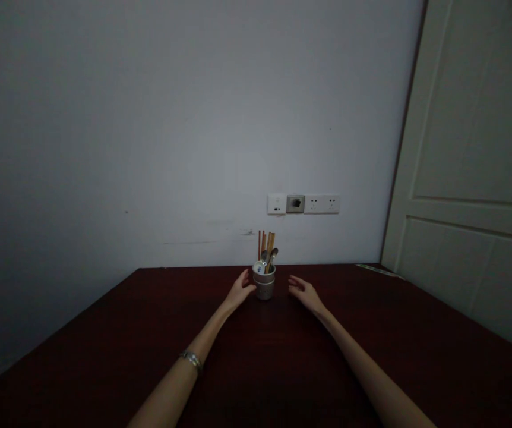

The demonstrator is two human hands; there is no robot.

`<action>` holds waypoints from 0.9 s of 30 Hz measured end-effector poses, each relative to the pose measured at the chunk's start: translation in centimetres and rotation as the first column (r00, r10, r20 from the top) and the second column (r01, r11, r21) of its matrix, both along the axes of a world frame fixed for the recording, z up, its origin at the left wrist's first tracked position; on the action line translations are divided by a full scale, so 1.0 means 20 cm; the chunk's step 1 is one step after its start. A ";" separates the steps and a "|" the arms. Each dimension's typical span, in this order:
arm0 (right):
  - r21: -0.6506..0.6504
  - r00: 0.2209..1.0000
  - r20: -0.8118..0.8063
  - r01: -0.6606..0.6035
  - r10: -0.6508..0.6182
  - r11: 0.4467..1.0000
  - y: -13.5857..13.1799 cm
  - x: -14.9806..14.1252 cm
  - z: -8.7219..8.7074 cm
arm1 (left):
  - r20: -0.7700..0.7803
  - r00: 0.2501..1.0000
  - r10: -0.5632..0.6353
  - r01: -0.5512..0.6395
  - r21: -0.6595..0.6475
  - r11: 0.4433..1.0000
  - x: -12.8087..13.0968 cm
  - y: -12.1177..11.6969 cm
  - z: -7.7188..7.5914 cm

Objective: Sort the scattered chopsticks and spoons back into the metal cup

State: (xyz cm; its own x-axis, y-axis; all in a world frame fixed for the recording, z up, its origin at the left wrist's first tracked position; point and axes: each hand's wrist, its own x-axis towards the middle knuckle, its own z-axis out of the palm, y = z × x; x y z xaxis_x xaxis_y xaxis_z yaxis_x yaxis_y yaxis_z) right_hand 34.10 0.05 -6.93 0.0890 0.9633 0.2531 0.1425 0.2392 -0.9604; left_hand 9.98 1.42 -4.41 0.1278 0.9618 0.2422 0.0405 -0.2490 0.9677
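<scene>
A pale utensil holder [264, 290] stands upright on the dark red table [256, 356]. Several chopsticks [270, 242] rise from it, along with metal spoons [274, 253] and a white spoon [259, 268] with a blue mark. My left hand [240, 289] is at the holder's left side, fingers apart, its thumb close to the wall; whether it touches I cannot tell. To the right, my right hand [304, 292] is held a short gap away from the holder, with fingers spread and nothing in them.
Behind the table is a pale wall with white sockets [322, 204] and a grey-framed outlet plate [296, 204]. A panelled door [474, 178] stands at the right. A thin flat strip [378, 270] lies along the table's far right edge.
</scene>
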 end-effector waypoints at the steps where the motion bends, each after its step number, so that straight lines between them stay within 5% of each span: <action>1: 0.006 0.998 -0.042 -0.042 0.042 0.999 0.01 -0.05 0.00 | 0.024 0.998 -0.051 0.051 -0.017 0.999 0.02 -0.02 0.01; 7: 0.062 0.964 -0.116 -0.233 0.239 0.970 0.02 -0.25 0.00 | 0.105 0.951 -0.291 0.290 0.028 0.957 0.06 -0.07 0.01; 21: 0.127 0.951 -0.050 -0.298 0.306 0.946 -0.02 -0.29 0.03 | 0.071 0.972 -0.224 0.228 -0.056 0.972 0.03 -0.08 -0.01; 27: 0.077 0.983 -0.010 -0.181 0.183 0.980 0.00 -0.25 -0.01 | 0.051 0.985 -0.166 0.170 -0.084 0.982 -0.01 -0.05 -0.05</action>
